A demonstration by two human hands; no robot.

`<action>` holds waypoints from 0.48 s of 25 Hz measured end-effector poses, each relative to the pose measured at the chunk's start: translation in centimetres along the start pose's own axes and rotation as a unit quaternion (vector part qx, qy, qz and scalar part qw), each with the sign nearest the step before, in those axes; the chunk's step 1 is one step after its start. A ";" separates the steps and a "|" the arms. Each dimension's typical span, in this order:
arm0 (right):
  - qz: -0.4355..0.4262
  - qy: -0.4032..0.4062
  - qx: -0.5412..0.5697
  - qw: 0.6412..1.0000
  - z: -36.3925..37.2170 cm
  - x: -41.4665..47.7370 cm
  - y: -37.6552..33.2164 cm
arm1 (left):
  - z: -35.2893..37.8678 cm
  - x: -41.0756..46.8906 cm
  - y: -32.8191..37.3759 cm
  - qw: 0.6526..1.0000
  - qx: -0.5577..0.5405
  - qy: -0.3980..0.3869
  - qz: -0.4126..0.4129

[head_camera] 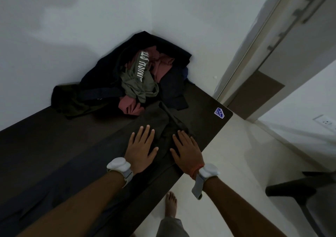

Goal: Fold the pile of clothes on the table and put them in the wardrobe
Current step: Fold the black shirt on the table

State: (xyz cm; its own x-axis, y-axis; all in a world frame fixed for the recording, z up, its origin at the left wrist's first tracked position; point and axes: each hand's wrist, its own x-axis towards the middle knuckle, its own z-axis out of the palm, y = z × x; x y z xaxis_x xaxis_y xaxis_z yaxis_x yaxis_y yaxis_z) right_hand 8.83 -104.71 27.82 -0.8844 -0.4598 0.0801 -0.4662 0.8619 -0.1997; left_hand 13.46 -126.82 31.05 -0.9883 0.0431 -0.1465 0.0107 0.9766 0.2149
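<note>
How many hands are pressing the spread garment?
2: left hand flat on the garment, right hand beside it, nearer the table edge. Neither is hidden.

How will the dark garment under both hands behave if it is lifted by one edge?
The dark garment is probably floppy: it lies creased and flat under the left hand and right hand. It looks thin, so likely light. On the smooth table it may slide when pushed.

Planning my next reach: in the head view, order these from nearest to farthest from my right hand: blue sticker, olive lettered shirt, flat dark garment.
1. Dark garment: under the right hand.
2. Blue sticker: ahead, to the right.
3. Olive shirt: far back, leftward.
</note>
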 end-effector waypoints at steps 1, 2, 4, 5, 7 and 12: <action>0.001 0.000 0.006 1.000 0.1 0.1 0.7 | 0.4 1.1 0.5 1.000 0.009 -0.018 -0.012; 0.007 0.002 0.009 1.000 0.0 0.3 1.3 | 0.7 2.0 0.7 0.999 0.017 -0.031 -0.021; 0.024 -0.004 0.005 1.000 -0.4 1.2 1.9 | 1.3 3.0 0.8 0.998 0.026 -0.048 -0.030; 0.032 -0.007 0.005 0.999 -0.8 1.7 1.9 | 1.5 3.4 0.9 0.998 0.026 -0.049 -0.028; 0.031 0.015 0.022 0.999 -1.5 2.6 1.8 | 1.2 3.9 1.5 0.999 0.010 -0.035 -0.030; -0.052 0.119 0.114 0.985 -3.2 4.4 -1.5 | -0.1 2.2 0.9 0.998 -0.036 0.034 -0.033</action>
State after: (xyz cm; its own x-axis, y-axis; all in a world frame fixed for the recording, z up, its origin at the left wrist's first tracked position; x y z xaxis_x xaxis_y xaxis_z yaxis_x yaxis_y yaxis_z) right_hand 5.52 -107.32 31.56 -0.8255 -0.4561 0.3323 -0.5607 0.7299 -0.3910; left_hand 11.30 -125.89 30.98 -0.9946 -0.0386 -0.0965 -0.0640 0.9589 0.2764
